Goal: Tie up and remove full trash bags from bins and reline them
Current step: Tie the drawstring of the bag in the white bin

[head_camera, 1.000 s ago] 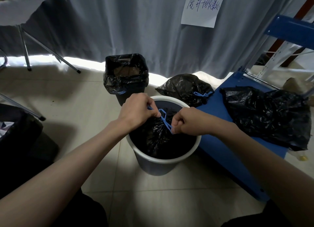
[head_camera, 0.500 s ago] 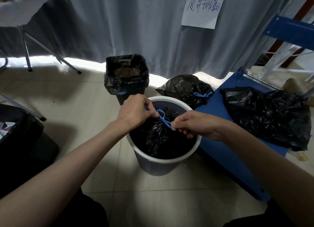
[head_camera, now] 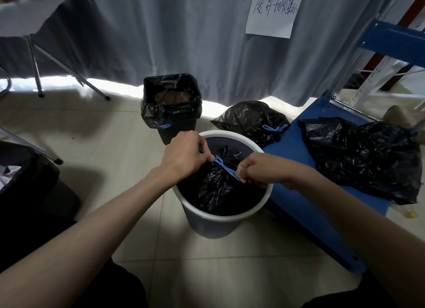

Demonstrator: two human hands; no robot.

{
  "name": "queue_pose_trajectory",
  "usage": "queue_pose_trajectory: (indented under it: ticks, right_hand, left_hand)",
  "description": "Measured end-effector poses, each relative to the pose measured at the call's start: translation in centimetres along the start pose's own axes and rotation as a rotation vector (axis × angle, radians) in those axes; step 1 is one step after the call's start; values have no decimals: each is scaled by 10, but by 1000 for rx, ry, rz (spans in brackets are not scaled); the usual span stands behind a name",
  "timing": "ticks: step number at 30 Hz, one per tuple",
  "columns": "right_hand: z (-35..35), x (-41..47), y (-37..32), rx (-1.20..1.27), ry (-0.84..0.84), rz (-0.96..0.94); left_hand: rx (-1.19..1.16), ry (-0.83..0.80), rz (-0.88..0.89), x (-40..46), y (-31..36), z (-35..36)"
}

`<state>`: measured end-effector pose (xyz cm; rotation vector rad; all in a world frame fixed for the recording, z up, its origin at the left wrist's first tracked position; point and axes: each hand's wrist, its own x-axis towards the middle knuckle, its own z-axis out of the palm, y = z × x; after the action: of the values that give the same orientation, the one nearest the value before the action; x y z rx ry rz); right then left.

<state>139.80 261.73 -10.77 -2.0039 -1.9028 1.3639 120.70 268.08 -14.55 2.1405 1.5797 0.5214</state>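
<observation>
Bag [head_camera: 218,181] sits gathered inside the white bin [head_camera: 230,218], centre of view. Blue drawstring [head_camera: 226,168] runs taut across its neck. Left hand [head_camera: 184,155] pinches one end at 10 o'clock of the neck, right hand [head_camera: 259,172] curls round the other end at 3 o'clock. Both are closed on the string, pulling apart.

Step, as I read it: cinching the knot on the full bag. It isn't lifted yet; the bag is wholly below the rim.

Next move needs: finish the knot tight, regrip at the neck, lift straight up so the bag clears the rim without snagging. Thin plastic, so pull on the string, not the film. Then reline.

Around it, on the tiled floor [head_camera: 103,128]:
- black bin [head_camera: 171,125] at 11 o'clock, already lined, open
- tied bag [head_camera: 250,121] at 1 o'clock, blue tie showing
- blue panel [head_camera: 299,192] at 3 o'clock, loose black bags [head_camera: 363,155] lying on it
- grey curtain [head_camera: 184,31] behind, handwritten paper sign [head_camera: 273,10] on it
- metal legs [head_camera: 36,72] at upper left, blue rack [head_camera: 395,43] upper right
</observation>
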Motion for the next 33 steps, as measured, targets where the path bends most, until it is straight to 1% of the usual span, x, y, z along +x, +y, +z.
queue_pose_trajectory:
  ticks: [4,6,8,10,12,14,16,18,21,24,27,30,32,33]
  right_hand:
    - [1,5,6,8,-17,6]
    - [0,7,10,57,-3,-24]
    - [0,10,13,191,84,-93]
    - [0,13,14,402,204,-159]
    - [3,19,11,622,272,-199]
    - [8,24,8,755,273,-215]
    - [14,28,5,819,234,-214]
    - [17,29,2,865,228,-215]
    - [19,32,-1,856,271,-223]
    - [23,34,-4,734,288,-245]
    - [25,33,-6,619,258,-284]
    - [27,33,-7,561,268,-320]
    - [27,35,-5,551,291,-329]
    - [27,36,-4,558,299,-325]
  left_hand:
    - [10,-5,-28,-3,-2,6]
    - [13,9,-21,-3,-3,5]
    - [10,13,-24,-1,-6,-1]
    - [-12,8,-31,1,-7,-8]
    - [-40,-13,-21,2,-4,-18]
    - [-40,-45,22,3,1,-27]
    - [-29,-85,83,4,6,-37]
    - [-37,-124,124,4,10,-49]
    - [-91,-162,160,4,13,-64]
    - [-303,-203,157,1,17,-73]
    - [-477,-184,140,0,19,-74]
    - [-613,-131,128,-1,24,-70]
    - [-691,-151,89,1,22,-65]
    - [-687,-172,78,3,18,-61]
